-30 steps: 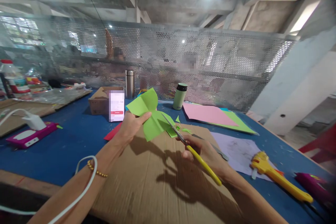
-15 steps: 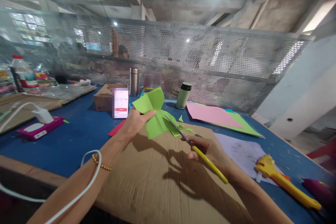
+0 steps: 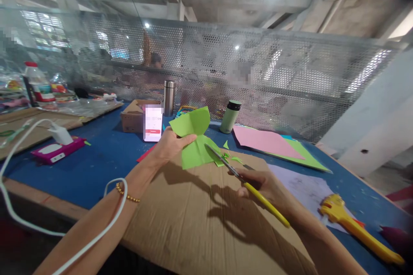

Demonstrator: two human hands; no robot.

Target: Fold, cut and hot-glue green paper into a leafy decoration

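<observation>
Pinched between the thumb and fingers of my left hand [image 3: 172, 144] is a creased sheet of green paper [image 3: 195, 154] with rounded, cut edges. It is held up over a brown cardboard sheet [image 3: 180, 215]. My right hand [image 3: 260, 182] grips scissors [image 3: 266, 204] with yellow handles. Their blades point up and left and lie against the right part of the paper; how far they are parted is hard to see. Small green paper scraps [image 3: 237, 160] lie on the far side of the cardboard, just past the blades.
On the blue table [image 3: 106, 154] stand a phone [image 3: 152, 122], a cardboard box [image 3: 132, 117], a steel flask [image 3: 169, 99] and a green bottle [image 3: 230, 117]. Pink paper [image 3: 271, 142] and a yellow glue gun [image 3: 355, 227] lie rightward. A white cable [image 3: 119, 210] crosses my left forearm.
The whole view has shifted slightly, so things appear a little farther right. Both hands keep their hold on the green paper and the scissors, with hardly any change between them.
</observation>
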